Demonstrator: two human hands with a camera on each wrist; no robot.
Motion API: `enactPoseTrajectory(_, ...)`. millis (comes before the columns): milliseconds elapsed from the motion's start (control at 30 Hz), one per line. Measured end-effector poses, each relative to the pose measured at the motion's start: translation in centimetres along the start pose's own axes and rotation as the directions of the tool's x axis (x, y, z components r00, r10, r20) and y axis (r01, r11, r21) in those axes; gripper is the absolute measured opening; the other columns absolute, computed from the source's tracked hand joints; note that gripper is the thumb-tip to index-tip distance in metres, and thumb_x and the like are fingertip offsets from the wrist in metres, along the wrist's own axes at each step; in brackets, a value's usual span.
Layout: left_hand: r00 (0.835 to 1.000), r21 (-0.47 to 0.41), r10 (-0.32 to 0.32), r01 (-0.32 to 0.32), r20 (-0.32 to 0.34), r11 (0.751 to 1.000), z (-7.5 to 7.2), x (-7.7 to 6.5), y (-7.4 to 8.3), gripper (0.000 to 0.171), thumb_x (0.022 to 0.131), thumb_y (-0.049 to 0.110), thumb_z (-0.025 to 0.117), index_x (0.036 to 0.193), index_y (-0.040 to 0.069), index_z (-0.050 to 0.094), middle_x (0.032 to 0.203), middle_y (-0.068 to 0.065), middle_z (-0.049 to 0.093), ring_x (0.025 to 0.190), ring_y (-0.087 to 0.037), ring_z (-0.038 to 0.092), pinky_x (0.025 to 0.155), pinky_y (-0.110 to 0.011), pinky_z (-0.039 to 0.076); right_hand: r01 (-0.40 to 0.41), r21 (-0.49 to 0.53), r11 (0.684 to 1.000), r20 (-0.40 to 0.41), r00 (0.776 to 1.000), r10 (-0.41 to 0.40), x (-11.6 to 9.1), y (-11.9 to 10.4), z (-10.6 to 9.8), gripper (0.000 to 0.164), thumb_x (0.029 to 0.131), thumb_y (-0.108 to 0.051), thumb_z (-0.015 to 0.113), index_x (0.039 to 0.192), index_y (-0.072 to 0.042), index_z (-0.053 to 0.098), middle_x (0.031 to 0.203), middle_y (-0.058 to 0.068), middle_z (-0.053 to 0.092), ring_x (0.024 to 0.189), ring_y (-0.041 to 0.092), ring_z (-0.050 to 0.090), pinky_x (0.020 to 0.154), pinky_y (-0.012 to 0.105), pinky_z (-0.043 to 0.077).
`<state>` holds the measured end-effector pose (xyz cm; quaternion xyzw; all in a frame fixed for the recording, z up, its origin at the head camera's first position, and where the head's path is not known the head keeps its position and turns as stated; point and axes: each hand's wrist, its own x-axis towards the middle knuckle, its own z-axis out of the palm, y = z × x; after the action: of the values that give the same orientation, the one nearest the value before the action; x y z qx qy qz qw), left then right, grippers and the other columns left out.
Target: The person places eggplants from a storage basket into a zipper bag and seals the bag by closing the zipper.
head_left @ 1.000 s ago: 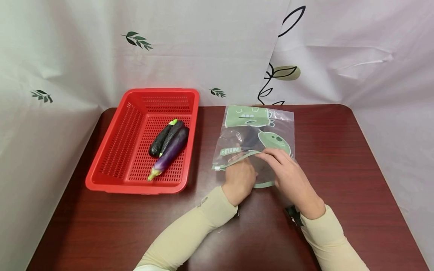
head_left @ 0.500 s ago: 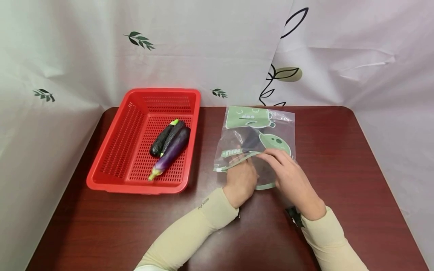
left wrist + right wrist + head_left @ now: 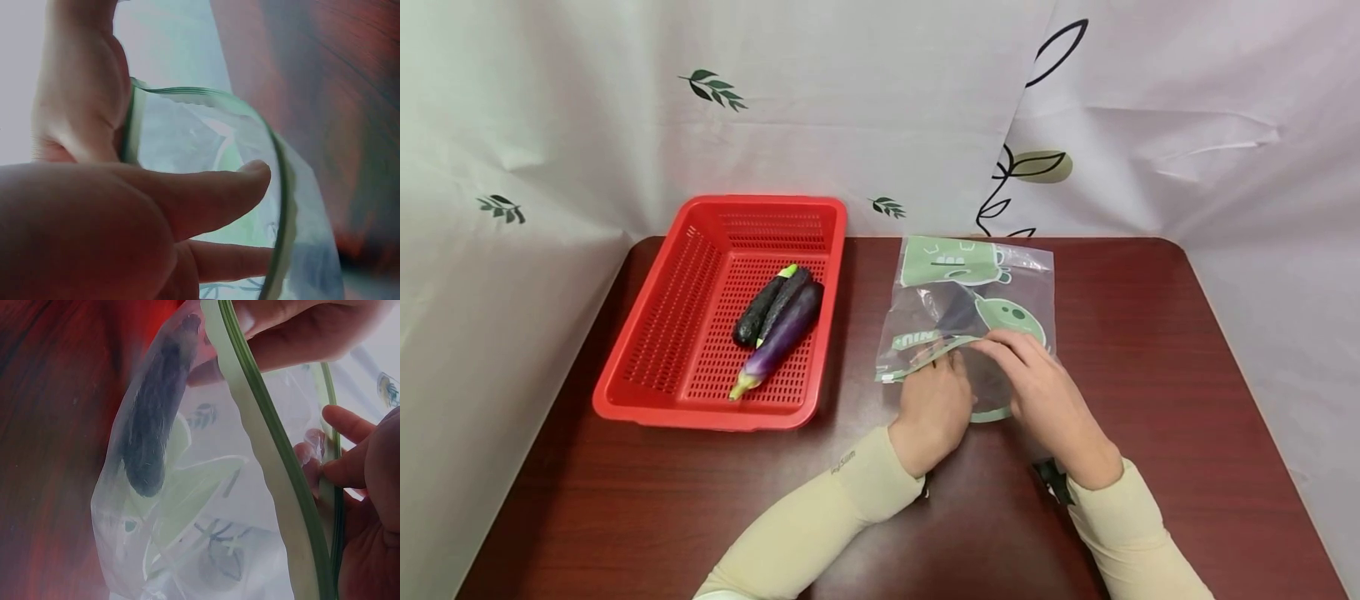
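Observation:
A clear zip bag [image 3: 917, 300] with green cartoon prints lies on the table, its green-edged mouth spread toward me. Inside it rests a dark cucumber [image 3: 147, 437], seen through the plastic in the right wrist view. My left hand [image 3: 936, 408] reaches into the mouth from the left, fingertips behind the upper edge. Its thumb [image 3: 212, 197] and a finger extend with nothing between them in the left wrist view. At the right side of the mouth, my right hand [image 3: 1052, 400] pinches the upper edge and holds it raised.
Left of the bag stands a red perforated basket [image 3: 707, 417]. In it lie a purple eggplant [image 3: 778, 337] and two dark cucumbers [image 3: 760, 310]. A patterned white cloth [image 3: 850, 108] hangs behind the brown table [image 3: 1150, 358].
My left hand has drawn back slightly out of the bag mouth, showing more of its knuckles and fingers. The right hand keeps its hold on the edge.

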<state>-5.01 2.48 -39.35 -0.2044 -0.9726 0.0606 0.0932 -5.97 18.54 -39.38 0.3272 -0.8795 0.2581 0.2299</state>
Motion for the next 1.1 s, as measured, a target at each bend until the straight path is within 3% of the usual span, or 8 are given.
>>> enactPoseTrajectory(333, 0.999, -0.028, 0.048, -0.048, 0.001, 0.998, -1.4, -0.9, -0.5, 0.062, 0.085, 0.052, 0.074, 0.126, 0.006, 0.068, 0.123, -0.014, 0.067, 0.101, -0.023, 0.068, 0.079, -0.029, 0.055, -0.016, 0.006, 1.0, 0.014, 1.0, 0.016, 0.0, 0.0, 0.1, 0.072, 0.068, 0.03, 0.038, 0.126, -0.004, 0.063, 0.122, 0.013, 0.06, 0.114, 0.033, 0.057, 0.103, 0.037, 0.038)
enactPoseTrajectory(567, 0.993, -0.176, 0.106, -0.113, -0.047, 0.978, -2.3, -1.3, -1.7, 0.042, 0.089, 0.039, 0.075, 0.119, 0.01, 0.072, 0.101, -0.006, 0.069, 0.08, -0.02, 0.069, 0.055, -0.033, 0.056, -0.017, 0.01, 1.0, 0.022, 1.0, 0.017, -0.1, 0.1, 0.2, 0.068, 0.071, 0.029, 0.039, 0.125, -0.004, 0.063, 0.122, 0.012, 0.06, 0.115, 0.032, 0.057, 0.106, 0.034, 0.036)
enactPoseTrajectory(767, 0.987, -0.278, 0.147, -0.157, -0.058, 0.948, -3.1, -1.5, -3.0, 0.024, 0.093, 0.032, 0.07, 0.107, 0.012, 0.072, 0.097, -0.003, 0.071, 0.08, -0.019, 0.071, 0.056, -0.036, 0.056, -0.035, 0.0, 0.999, 0.052, 0.998, 0.035, -0.2, 0.0, 0.0, 0.066, 0.074, 0.027, 0.038, 0.127, -0.005, 0.063, 0.125, 0.012, 0.059, 0.118, 0.031, 0.055, 0.108, 0.034, 0.034)
enactPoseTrajectory(900, 0.989, -0.338, 0.138, -0.151, -0.06, 0.929, -3.8, -1.7, -3.7, 0.018, 0.094, 0.031, 0.069, 0.1, 0.014, 0.071, 0.088, -0.002, 0.069, 0.077, -0.021, 0.071, 0.055, -0.038, 0.054, -0.046, 0.001, 0.999, 0.074, 0.996, 0.046, -0.2, 0.0, 0.0, 0.069, 0.073, 0.026, 0.036, 0.129, -0.005, 0.062, 0.127, 0.012, 0.058, 0.121, 0.029, 0.054, 0.109, 0.033, 0.034)
enactPoseTrajectory(1100, 0.995, -0.389, 0.08, -0.094, -0.051, 0.917, -4.6, -1.9, -4.8, 0.024, 0.094, 0.034, 0.069, 0.11, 0.017, 0.074, 0.095, 0.0, 0.074, 0.08, -0.021, 0.072, 0.055, -0.041, 0.054, -0.04, 0.003, 0.999, 0.065, 0.997, 0.039, -0.3, 0.1, 0.1, 0.07, 0.071, 0.027, 0.036, 0.128, -0.005, 0.062, 0.126, 0.012, 0.058, 0.119, 0.03, 0.055, 0.105, 0.036, 0.037)
